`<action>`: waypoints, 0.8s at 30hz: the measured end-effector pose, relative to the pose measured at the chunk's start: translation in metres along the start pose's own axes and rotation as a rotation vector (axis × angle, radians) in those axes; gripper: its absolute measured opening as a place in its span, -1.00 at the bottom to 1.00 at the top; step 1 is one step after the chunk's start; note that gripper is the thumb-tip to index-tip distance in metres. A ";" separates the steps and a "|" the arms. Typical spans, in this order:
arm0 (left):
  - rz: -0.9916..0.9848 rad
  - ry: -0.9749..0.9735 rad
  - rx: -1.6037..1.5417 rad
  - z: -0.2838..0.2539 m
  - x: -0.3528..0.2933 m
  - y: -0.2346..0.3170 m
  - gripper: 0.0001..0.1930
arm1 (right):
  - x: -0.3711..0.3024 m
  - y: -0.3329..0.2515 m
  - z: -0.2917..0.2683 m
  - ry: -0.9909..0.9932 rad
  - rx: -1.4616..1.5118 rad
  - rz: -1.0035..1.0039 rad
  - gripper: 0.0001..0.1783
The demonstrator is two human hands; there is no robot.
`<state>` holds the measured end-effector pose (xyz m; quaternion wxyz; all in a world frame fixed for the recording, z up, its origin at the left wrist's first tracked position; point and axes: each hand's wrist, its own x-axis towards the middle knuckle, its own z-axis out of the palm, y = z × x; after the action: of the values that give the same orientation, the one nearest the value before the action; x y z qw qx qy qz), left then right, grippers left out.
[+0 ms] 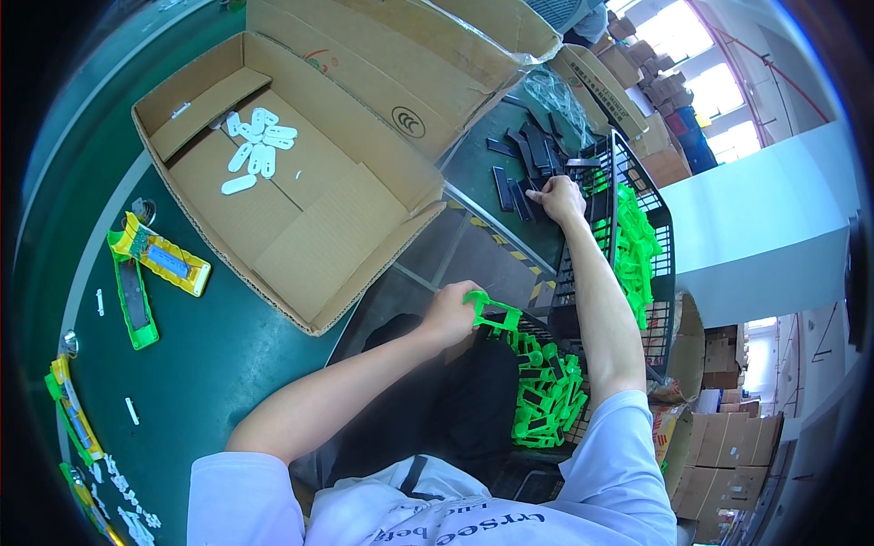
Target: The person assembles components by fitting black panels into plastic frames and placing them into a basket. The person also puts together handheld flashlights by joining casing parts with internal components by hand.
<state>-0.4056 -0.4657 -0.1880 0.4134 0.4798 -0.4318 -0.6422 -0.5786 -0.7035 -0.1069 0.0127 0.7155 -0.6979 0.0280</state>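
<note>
Seen from above, a person in a pale shirt works with both bare arms stretched forward. The left hand (448, 314) is curled closed, pinching one end of a bright green plastic part (492, 314) just above a heap of matching green parts (546, 391) in a black crate near the person's lap. The right arm reaches much farther out, and the right hand (557, 198) rests with fingers bent down on a cluster of flat black strips (519, 173) at the far edge of the dark green counter (209, 355); whether it grips one cannot be told. Beside that arm stands a black wire basket (628, 182) holding more green parts. An open cardboard box (300, 182) with small white pieces sits on the counter's left. Stacked cartons and bright windows fill the far right.
</note>
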 end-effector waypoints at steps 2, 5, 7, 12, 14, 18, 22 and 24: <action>-0.014 -0.038 0.033 -0.001 0.000 0.001 -0.77 | 0.004 0.002 -0.002 -0.040 0.048 0.017 -0.57; -0.015 -0.035 0.050 0.001 -0.001 0.001 -0.77 | 0.009 0.015 0.010 -0.048 0.130 0.024 -0.58; -0.001 -0.045 0.067 0.006 0.002 0.000 -0.77 | 0.011 0.030 0.022 -0.053 0.248 -0.115 -0.62; 0.055 0.006 0.103 0.003 0.001 -0.011 -0.77 | 0.010 0.015 0.027 -0.084 0.340 -0.193 -0.69; 0.098 0.027 0.133 0.004 0.002 -0.014 -0.77 | 0.017 0.016 0.031 -0.273 0.457 -0.102 -0.65; 0.126 0.046 0.162 0.006 0.003 -0.013 -0.78 | 0.014 0.019 0.037 -0.290 0.342 -0.108 -0.58; 0.153 0.063 0.164 0.004 0.002 -0.014 -0.78 | 0.001 0.005 0.040 -0.141 0.435 -0.033 -0.53; 0.137 0.054 0.177 0.003 0.002 -0.012 -0.78 | -0.003 0.000 0.041 -0.143 0.540 0.018 -0.55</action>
<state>-0.4106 -0.4636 -0.1993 0.4238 0.5009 -0.5071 -0.5588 -0.5777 -0.7034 -0.1477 -0.2280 0.6871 -0.6705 0.1624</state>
